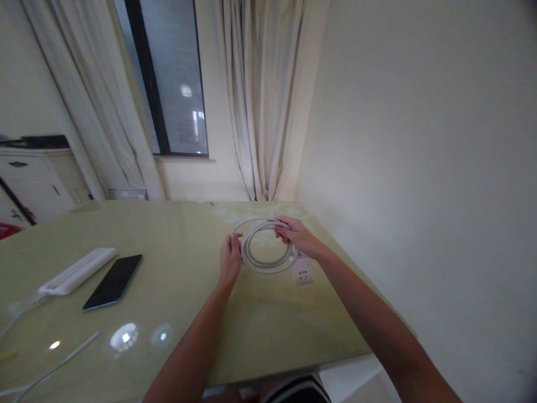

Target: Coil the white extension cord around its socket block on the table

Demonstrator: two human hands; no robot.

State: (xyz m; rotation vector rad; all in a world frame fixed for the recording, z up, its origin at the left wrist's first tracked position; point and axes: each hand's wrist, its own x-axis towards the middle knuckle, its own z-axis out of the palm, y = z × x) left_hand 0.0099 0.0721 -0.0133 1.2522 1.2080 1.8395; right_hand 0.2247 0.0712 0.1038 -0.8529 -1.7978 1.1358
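Observation:
A white cable (268, 264) hangs in several round loops between my two hands, above the table. My right hand (293, 234) pinches the gathered loops at their upper right. At the left side of the coil, my left hand (230, 256) has its fingers closed on a strand of the same cable. Just below my right hand is a white square socket piece (302, 271) with several slots; whether the cable joins it I cannot tell.
On the left of the pale green glossy table (176, 235) lie a white power strip (79, 271), a black phone (113, 281) and a thin white cable (62, 361). A wall (419, 168) borders the table's right side. Curtains (264, 101) and a window (174, 73) stand behind.

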